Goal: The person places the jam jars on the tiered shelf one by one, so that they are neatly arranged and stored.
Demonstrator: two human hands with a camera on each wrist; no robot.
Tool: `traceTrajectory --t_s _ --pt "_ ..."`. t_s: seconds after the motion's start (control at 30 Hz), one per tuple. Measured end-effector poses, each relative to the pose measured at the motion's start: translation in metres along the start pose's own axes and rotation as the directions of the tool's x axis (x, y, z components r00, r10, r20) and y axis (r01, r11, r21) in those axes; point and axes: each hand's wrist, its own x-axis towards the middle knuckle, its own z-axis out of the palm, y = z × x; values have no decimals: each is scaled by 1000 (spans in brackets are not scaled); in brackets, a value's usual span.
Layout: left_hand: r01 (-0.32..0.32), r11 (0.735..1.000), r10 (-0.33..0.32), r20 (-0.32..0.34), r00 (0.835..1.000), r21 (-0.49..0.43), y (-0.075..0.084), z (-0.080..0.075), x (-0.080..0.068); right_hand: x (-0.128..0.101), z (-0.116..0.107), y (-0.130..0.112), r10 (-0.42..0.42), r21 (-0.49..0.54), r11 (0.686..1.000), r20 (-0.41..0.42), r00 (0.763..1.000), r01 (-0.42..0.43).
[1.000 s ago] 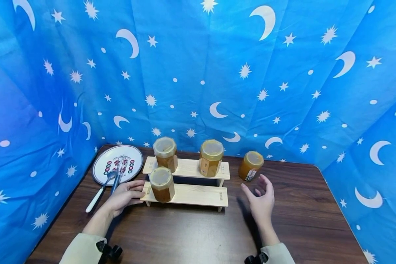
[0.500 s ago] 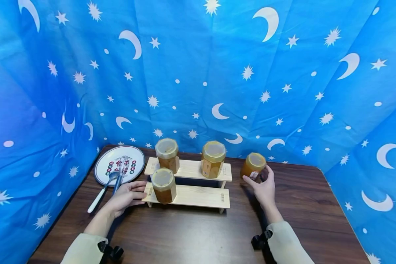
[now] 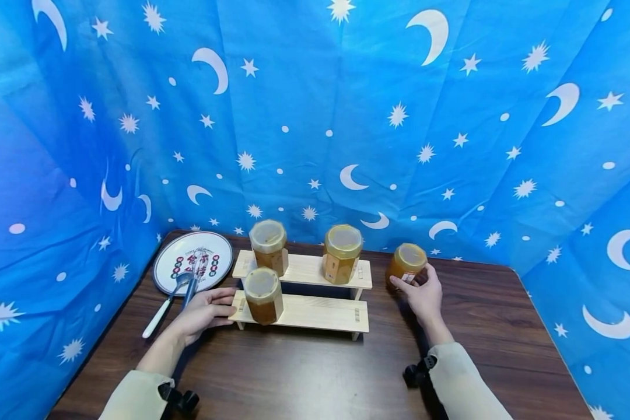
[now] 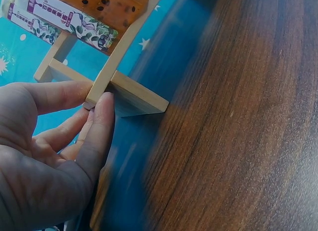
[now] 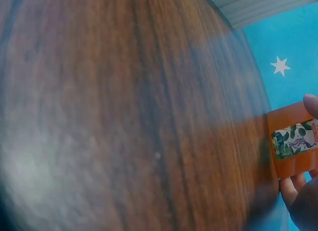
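Four amber honey jars with pale lids are in view. Two jars (image 3: 267, 243) (image 3: 340, 252) stand on the upper tier of a wooden step shelf (image 3: 315, 312), and one jar (image 3: 262, 293) stands on the lower tier. The fourth jar (image 3: 408, 263) (image 5: 294, 141) stands on the table right of the shelf, and my right hand (image 3: 424, 293) curls its fingers round it. My left hand (image 3: 202, 314) (image 4: 59, 141) pinches the left end of the shelf's lower board (image 4: 102, 87) between thumb and forefinger.
A patterned round plate (image 3: 160, 273) lies at the back left, with a white-handled spoon (image 3: 160, 309) and a blue-handled utensil (image 3: 188, 290) leaning on its near rim. Blue star-and-moon cloth (image 3: 315, 116) walls the dark wooden table (image 3: 315, 373) on three sides.
My right hand has moved from hovering open over the table up to the jar on the right and closed round it. My left hand has stayed at the shelf's end.
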Motion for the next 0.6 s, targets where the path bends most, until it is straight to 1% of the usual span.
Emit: traceTrajectory --t_s 0.13,0.3,0.6 --pt "2 1000 -2 1 1000 -7 -1 0 1 -1 -3 1 -1 -23 1000 -11 1000 1" --pt "5 1000 -5 -1 1000 -10 -1 1 0 -7 -6 0 -8 -33 999 2 1000 8" --pt "-1 1000 1 12 1000 -11 -1 -1 0 -27 -18 -8 -50 -90 995 21 999 51"
